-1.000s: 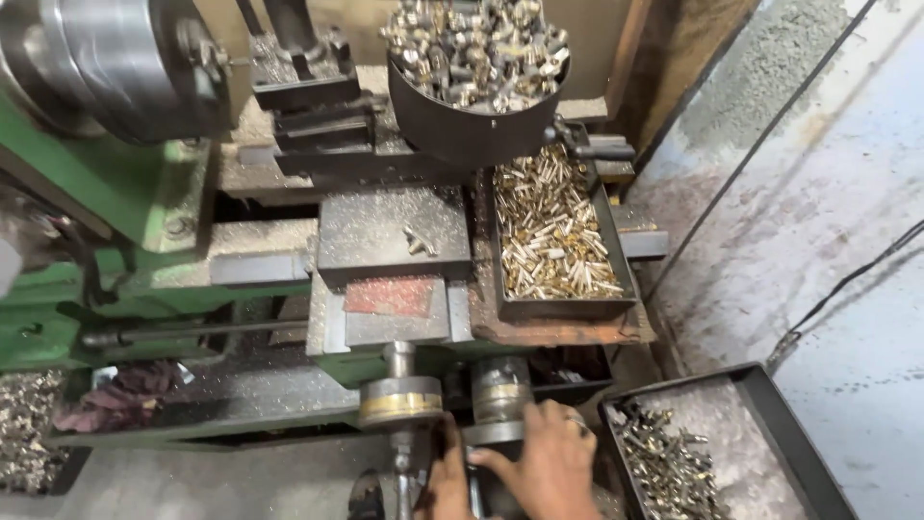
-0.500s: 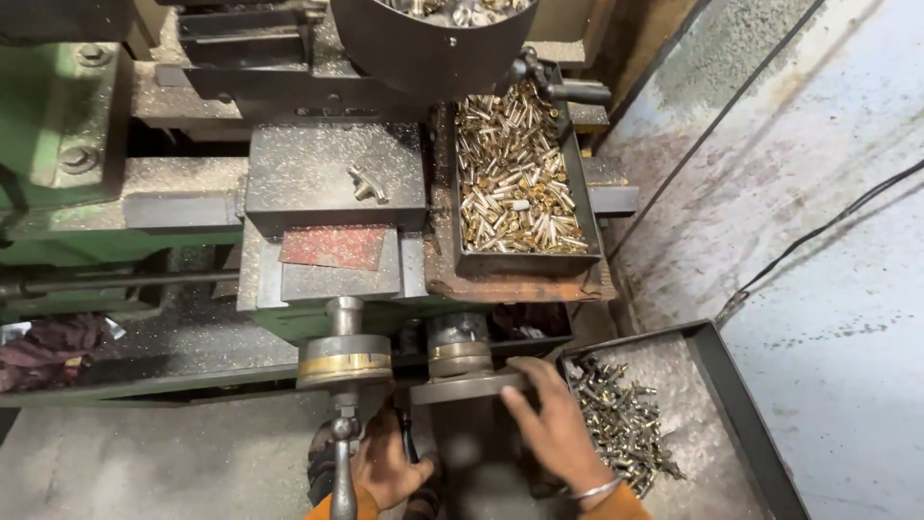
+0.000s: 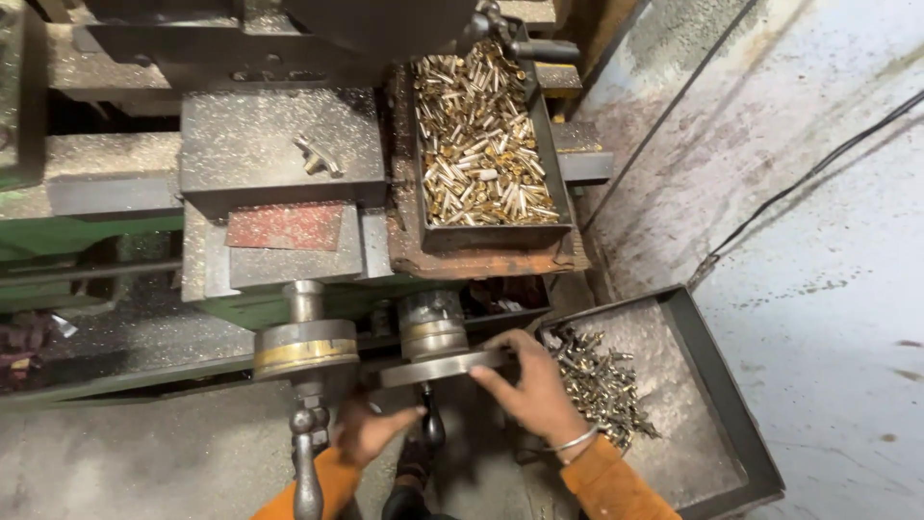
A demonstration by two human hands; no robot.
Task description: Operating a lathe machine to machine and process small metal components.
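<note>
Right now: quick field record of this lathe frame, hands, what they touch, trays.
left hand: open, by the black handle under the handwheel
right hand: grips the rim of the flat handwheel
crank handle: untouched, left of the left hand
upper tray: full of brass-coloured small parts
floor tray: loose pile of metal parts
carriage top: dusted with fine chips

The one camera sits on the person's head and looks steeply down, from near, at the lathe carriage (image 3: 279, 183), with both hands at the bottom edge of the frame.
</note>
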